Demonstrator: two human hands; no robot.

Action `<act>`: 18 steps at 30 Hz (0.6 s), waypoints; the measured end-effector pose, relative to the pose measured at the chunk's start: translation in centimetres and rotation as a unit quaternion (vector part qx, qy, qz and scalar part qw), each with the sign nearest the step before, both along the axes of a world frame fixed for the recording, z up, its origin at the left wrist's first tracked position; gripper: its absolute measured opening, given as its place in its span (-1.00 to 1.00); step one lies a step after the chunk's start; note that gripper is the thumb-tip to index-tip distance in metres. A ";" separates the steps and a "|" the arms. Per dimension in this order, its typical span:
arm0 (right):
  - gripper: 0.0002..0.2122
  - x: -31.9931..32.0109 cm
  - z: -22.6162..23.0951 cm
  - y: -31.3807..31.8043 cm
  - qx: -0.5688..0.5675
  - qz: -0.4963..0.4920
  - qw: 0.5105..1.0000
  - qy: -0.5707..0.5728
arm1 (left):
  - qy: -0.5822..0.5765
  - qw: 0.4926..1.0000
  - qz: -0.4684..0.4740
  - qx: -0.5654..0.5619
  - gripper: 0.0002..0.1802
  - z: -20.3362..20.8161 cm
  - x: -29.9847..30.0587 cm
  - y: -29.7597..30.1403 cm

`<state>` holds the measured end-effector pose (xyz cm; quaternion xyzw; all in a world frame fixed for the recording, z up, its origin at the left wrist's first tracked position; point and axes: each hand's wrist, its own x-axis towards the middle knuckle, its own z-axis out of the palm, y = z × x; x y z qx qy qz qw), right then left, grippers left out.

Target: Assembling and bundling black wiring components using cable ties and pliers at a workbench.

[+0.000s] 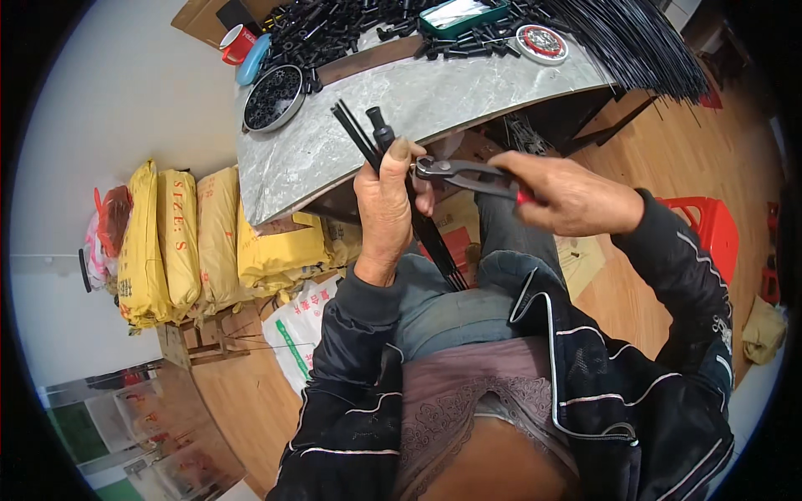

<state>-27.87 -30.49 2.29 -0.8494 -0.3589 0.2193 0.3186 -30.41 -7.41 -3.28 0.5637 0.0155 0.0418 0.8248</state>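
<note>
Above my lap, my left hand point(384, 213) is wrapped around several thin black rods point(354, 134), which run down past the palm to my thighs. A black tubular fitting point(383, 134) with a flared tip stands up beside the thumb, in the same grip. My right hand point(576, 194) is closed on the handles of grey pincers point(478, 177) with a bit of red on the grip. The head of the pincers sits at my left fingertips, next to the bundle. What lies between the jaws is too small to make out.
A grey marbled table point(359, 171) is just ahead, heaped with black tubular parts point(326, 29). On it stand a round dish point(292, 113), a round tin point(545, 60) and a green tray point(480, 21). Black rods point(635, 50) overhang its right end. Yellow sacks point(177, 234) stand left; a red stool point(717, 234), right.
</note>
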 end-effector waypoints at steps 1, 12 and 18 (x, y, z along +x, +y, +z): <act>-0.72 -0.1 -1.1 0.4 0.101 -0.019 0.978 -0.184 | 0.001 1.000 0.001 0.003 -0.55 -0.2 0.0 0.2; -0.77 -0.5 0.0 -0.6 -0.040 0.041 0.979 0.194 | -0.028 0.999 0.005 0.043 -0.29 -0.3 -0.6 -0.4; -0.82 -1.0 -0.2 -1.4 0.073 -0.015 0.993 0.096 | -0.029 0.998 0.030 0.044 -0.28 -0.3 -0.7 -0.5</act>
